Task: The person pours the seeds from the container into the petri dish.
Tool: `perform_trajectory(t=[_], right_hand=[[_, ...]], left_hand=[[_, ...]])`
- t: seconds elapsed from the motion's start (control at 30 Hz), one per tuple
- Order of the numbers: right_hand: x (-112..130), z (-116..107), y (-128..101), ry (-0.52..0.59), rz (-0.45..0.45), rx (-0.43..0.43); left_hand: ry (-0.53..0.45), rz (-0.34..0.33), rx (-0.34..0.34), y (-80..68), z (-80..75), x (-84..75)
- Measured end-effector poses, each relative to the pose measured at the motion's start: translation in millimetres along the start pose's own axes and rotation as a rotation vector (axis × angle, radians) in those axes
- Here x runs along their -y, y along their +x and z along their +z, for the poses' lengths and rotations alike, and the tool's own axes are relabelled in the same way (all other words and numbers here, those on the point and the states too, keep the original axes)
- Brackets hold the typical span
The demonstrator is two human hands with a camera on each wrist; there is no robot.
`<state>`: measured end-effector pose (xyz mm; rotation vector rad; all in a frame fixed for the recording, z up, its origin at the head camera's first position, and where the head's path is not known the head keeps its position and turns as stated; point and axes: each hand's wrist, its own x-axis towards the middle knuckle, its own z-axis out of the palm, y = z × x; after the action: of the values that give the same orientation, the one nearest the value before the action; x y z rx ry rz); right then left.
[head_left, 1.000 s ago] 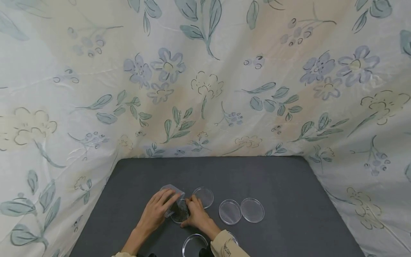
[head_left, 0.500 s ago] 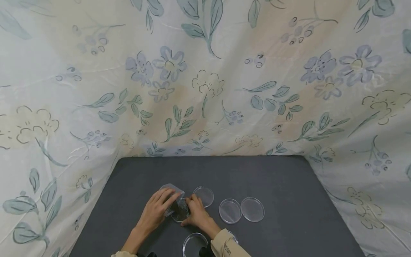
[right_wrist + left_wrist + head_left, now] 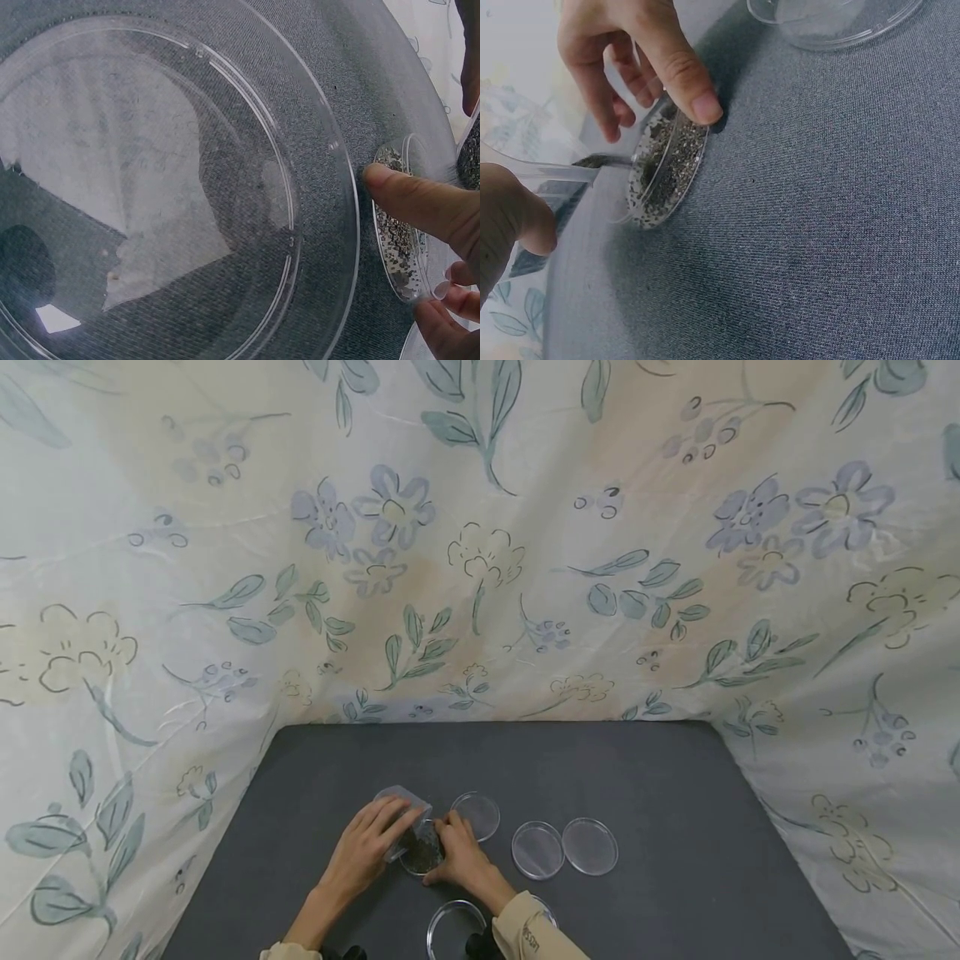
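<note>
My left hand (image 3: pixel 363 847) grips a clear plastic container (image 3: pixel 403 797), tilted toward a petri dish (image 3: pixel 420 858). A stream of dark grains (image 3: pixel 606 160) runs from the container into the dish. My right hand (image 3: pixel 463 864) holds this dish at its rim, with the thumb on the near side and fingers around the far side. Dark grey grains (image 3: pixel 676 169) are spread across the dish floor, with pale gaps between them. In the right wrist view the thumb of that hand lies across the dish (image 3: pixel 397 262), and the container's grain-filled edge shows at the far right.
Behind the right hand lies a clear petri dish (image 3: pixel 480 816). Two more dishes, one (image 3: pixel 537 852) beside the other (image 3: pixel 590 847), lie to its right. Another dish (image 3: pixel 432 935) is at the front edge of view, and one (image 3: pixel 546 910) is partly hidden by the right sleeve.
</note>
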<state>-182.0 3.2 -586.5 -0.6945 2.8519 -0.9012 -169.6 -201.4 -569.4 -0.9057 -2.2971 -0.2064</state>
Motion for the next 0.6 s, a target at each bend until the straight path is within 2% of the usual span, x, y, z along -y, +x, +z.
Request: perform_trajectory(t=[0.3,0.6], right_hand=[[-0.7,1.5,-0.2,-0.02,0.001,0.006],[-0.7,0.1,0.6,0.009,0.023,0.028]], left_hand=[[0.025,0.029,-0.017,1.4,-0.2,0.5],[0.016,0.017,-0.013,0.8,-0.1,0.1]])
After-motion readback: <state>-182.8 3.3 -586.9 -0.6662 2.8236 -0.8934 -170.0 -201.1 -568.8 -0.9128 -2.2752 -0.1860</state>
